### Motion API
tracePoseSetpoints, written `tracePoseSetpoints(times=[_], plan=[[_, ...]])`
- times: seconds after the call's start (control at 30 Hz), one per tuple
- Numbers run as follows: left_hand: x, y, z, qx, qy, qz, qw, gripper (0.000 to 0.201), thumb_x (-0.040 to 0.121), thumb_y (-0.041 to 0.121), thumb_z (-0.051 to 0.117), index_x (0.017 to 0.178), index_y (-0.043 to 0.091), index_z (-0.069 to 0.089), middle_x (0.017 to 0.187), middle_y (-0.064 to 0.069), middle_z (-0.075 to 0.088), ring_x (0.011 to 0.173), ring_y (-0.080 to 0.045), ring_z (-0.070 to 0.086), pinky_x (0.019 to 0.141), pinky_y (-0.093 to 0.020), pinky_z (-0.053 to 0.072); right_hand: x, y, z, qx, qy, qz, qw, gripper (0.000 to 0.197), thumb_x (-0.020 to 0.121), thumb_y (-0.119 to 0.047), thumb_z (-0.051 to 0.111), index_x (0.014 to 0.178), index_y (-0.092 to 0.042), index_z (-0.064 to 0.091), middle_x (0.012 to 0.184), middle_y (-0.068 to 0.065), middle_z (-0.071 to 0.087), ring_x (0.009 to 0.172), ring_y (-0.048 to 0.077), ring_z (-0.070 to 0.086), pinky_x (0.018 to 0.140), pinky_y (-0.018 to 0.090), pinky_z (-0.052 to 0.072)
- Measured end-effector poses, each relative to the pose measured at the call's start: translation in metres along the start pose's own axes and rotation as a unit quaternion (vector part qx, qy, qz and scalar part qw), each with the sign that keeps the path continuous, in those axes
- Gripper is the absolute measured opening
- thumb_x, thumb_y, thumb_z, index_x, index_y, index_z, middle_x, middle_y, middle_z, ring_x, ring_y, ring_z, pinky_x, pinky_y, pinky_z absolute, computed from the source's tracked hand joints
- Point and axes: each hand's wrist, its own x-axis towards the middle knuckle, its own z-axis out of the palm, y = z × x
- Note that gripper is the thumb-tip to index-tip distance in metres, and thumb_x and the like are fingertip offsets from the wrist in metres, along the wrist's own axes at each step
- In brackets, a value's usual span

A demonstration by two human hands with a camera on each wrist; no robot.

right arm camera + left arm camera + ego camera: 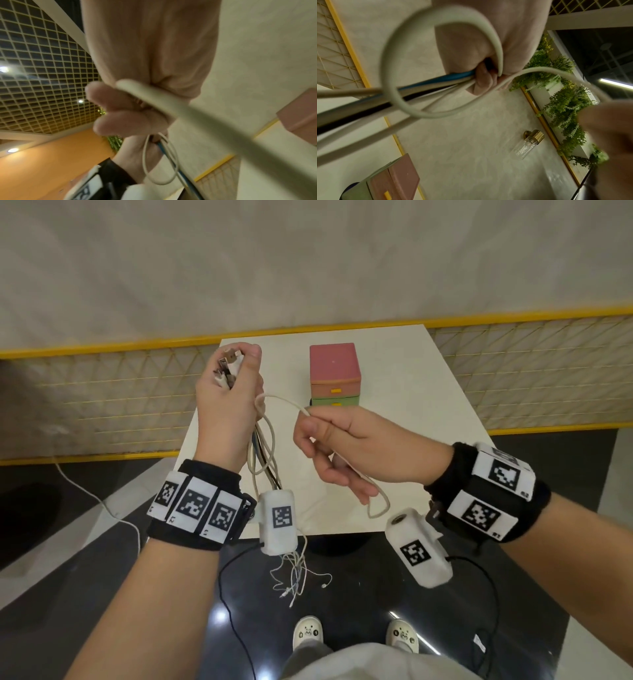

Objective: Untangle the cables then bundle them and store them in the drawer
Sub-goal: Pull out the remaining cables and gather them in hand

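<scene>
My left hand (229,392) is raised above the white table's left side and grips a bunch of cables (262,453) near their plug ends (227,368); white, blue and black strands (368,97) hang down from the fist past the table's front edge. My right hand (329,440) pinches one white cable (284,402) that arcs over from the left fist; its slack loops below the right palm (378,505). In the right wrist view the white cable (171,106) runs out of the curled fingers (120,121). A small drawer box (335,376), pink on top and green below, stands closed on the table.
The white table (394,440) is small, with a yellow-framed mesh barrier (102,392) behind it. Loose cable ends (298,577) dangle over the dark floor by my shoes (308,631). A white cord (102,505) lies on the floor at left.
</scene>
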Motion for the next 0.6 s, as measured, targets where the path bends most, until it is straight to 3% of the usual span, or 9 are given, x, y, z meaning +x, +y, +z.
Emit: tracePoseSetpoints(times=[0.17,0.37,0.6], plan=[[0.006,0.0,-0.003,-0.012,0.009,0.019,1.0,0.005,0.096,0.017,0.059,0.093,0.017,0.056,0.052,0.005,0.036,0.043,-0.009,0.026,0.04,-0.022,0.021,0.006,-0.029,-0.011,-0.03,0.038,-0.067,0.997,0.031,0.103,-0.023,0.029,0.087,-0.004,0.047,0.049,0.006,0.045,0.024,0.022,0.033,0.028,0.02,0.031],[0.005,0.001,0.001,-0.01,0.002,0.027,1.0,0.017,0.096,0.016,0.056,0.081,0.022,0.051,0.051,0.008,0.037,0.045,-0.009,0.028,0.042,-0.022,0.023,0.015,-0.06,-0.03,-0.073,0.092,-0.145,0.982,0.03,0.103,-0.019,0.033,0.097,-0.001,0.057,0.048,0.008,0.044,0.024,0.024,0.034,0.028,0.022,0.027],[0.006,0.001,0.008,0.002,0.011,0.026,1.0,0.012,0.096,0.02,0.059,0.084,0.022,0.057,0.05,0.008,0.038,0.045,-0.011,0.031,0.044,-0.023,0.025,0.017,-0.084,-0.039,0.042,0.153,-0.207,0.965,0.033,0.104,-0.022,0.031,0.094,-0.005,0.058,0.043,0.0,0.038,0.022,0.018,0.023,0.029,0.021,0.027]])
